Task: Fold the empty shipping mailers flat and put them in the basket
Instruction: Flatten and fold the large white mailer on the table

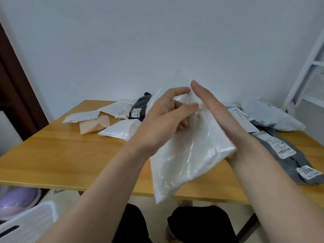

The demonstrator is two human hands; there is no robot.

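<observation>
Mailers are counted first: one white mailer (pixel 184 155) is held in the air above the near edge of the wooden table (pixel 70 155), and the others lie on the tabletop in two groups. In the left group one peach mailer (pixel 93 126), one black mailer (pixel 138 109) with a printed label, one white bubble mailer (pixel 121 129) and one flat white mailer (pixel 80 116) are made out. Further white pieces (pixel 115 108) overlap behind them and cannot be counted surely. In the right group are seen one dark grey mailer (pixel 284 160) carrying two white labels and one pale blue-grey mailer (pixel 273 116), puffed and crumpled. A white label sheet (pixel 242 118) lies between them and the hands. One white basket (pixel 29 223) is noted on the floor at lower left, beside the table, and one purple basin (pixel 17 199) sits under the table behind it. The white mailer in hand is glossy, semi-translucent and creased, tilted so that its lower corner hangs below the table edge. Two hands are in view. The mailer's upper edge is pinched by the left hand (pixel 163 123), fingertips nearly closed on the plastic and the remaining fingers curled. The right hand (pixel 215 116) is laid flat along the mailer's right side, fingers straight and together, the heel of the palm touching its right corner.
</observation>
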